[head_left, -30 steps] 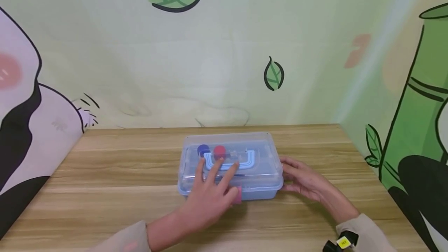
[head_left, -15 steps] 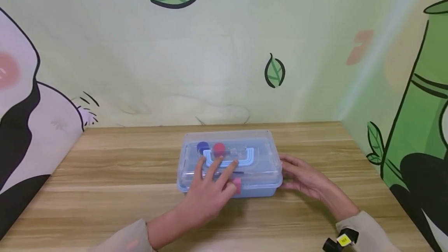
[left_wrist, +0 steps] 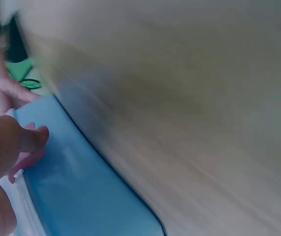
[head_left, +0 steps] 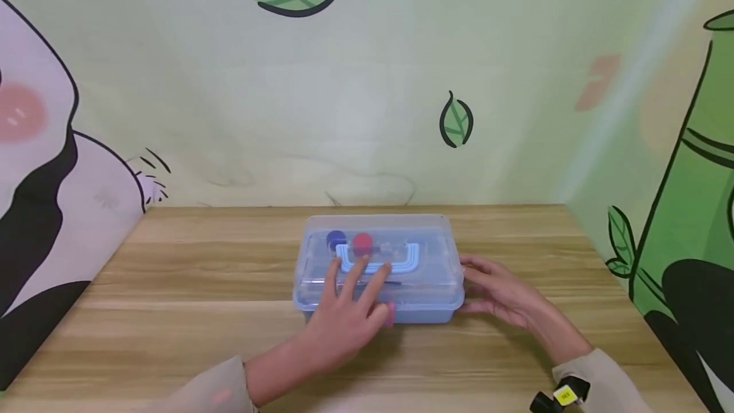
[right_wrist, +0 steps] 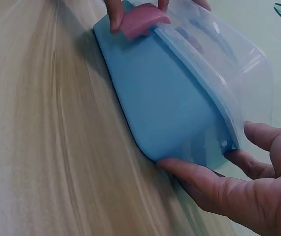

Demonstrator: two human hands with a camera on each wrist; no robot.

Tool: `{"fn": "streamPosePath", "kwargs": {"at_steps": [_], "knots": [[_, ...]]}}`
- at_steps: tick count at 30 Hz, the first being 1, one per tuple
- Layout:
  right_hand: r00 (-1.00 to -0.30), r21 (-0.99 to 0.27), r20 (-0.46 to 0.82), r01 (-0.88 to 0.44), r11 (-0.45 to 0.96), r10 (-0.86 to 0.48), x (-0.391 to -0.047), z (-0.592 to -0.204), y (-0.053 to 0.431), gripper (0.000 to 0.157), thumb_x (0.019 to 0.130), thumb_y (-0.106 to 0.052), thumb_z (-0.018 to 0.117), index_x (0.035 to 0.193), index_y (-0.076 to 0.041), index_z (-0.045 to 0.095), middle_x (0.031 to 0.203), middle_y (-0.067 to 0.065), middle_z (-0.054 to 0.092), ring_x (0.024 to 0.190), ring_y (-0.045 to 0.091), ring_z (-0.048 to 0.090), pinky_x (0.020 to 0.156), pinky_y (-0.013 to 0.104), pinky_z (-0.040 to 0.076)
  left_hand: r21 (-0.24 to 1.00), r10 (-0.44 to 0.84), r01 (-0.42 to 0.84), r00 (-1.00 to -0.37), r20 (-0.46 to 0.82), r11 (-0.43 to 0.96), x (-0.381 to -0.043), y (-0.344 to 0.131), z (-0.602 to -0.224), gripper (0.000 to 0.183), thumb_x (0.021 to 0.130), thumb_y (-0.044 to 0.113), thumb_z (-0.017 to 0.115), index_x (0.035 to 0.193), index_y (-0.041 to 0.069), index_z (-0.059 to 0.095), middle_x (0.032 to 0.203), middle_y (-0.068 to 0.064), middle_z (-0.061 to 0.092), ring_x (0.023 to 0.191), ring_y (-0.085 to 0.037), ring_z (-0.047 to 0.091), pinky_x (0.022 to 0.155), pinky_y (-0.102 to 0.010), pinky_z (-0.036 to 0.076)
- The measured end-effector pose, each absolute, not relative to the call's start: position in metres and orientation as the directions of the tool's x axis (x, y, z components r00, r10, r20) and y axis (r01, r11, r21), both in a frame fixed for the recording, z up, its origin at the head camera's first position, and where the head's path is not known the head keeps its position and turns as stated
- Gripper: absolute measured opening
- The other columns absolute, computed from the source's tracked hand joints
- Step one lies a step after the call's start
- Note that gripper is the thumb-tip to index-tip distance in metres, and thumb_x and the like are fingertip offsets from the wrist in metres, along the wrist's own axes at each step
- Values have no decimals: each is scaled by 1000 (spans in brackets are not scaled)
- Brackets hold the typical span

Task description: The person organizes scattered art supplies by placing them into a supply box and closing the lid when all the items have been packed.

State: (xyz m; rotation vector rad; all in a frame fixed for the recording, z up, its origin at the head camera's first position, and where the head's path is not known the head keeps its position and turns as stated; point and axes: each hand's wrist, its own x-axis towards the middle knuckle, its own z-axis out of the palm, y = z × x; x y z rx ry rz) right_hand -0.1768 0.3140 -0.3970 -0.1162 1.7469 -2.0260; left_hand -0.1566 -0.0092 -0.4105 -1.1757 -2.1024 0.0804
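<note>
A blue plastic storage box (head_left: 421,316) with a clear lid (head_left: 432,228) and a light-blue handle (head_left: 408,263) sits on the table. My left hand (head_left: 339,333) lies across its front, three fingers extended onto the lid by the handle. Its thumb is at the pink latch (right_wrist: 143,20); in the right wrist view a thumb and finger pinch that latch, which juts out from the front wall. My right hand (head_left: 501,292) holds the box's right end, thumb at the lower corner and fingers farther up the side. Its far fingertips are partly hidden in the head view.
Through the lid show a blue round item (head_left: 336,239) and a red round item (head_left: 362,243). The wood-grain table (head_left: 201,311) extends on both sides of the box. Behind stands a pale green wall (head_left: 367,81) printed with leaves, and a black wrist camera (head_left: 559,397) sits on the right sleeve.
The head view shifts slightly. Box and hands keep nearly the same places. The pink latch shows less beside the left thumb than half a second ago.
</note>
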Motion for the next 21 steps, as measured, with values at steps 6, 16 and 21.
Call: {"fn": "streamPosePath", "kwargs": {"at_steps": [6, 16, 21], "knots": [[-890, -953, -232, 288, -90, -393, -175, -399, 314, 64, 107, -24, 54, 155, 4, 24, 144, 25, 45, 123, 31, 58, 99, 54, 52, -457, 766, 665, -283, 578, 591, -165, -8, -419, 43, 113, 28, 21, 91, 14, 56, 148, -20, 49, 131, -51, 48, 97, -75, 38], [-889, -954, -222, 283, -98, -401, -175, -401, 314, 60, 107, -23, 53, 154, 3, 27, 141, 22, 48, 123, 33, 57, 99, 56, 51, -422, 761, 717, -233, 605, 555, -167, -10, -418, 35, 111, 24, 30, 90, 14, 57, 147, -23, 50, 129, -52, 49, 96, -78, 37], [-889, -955, -221, 282, -98, -400, -176, -401, 315, 60, 107, -23, 54, 154, 3, 29, 138, 20, 50, 121, 31, 59, 98, 56, 51, -421, 778, 747, -202, 595, 515, -166, -15, -413, 30, 107, 18, 33, 89, 16, 56, 151, -23, 47, 132, -54, 47, 96, -78, 37]]}}
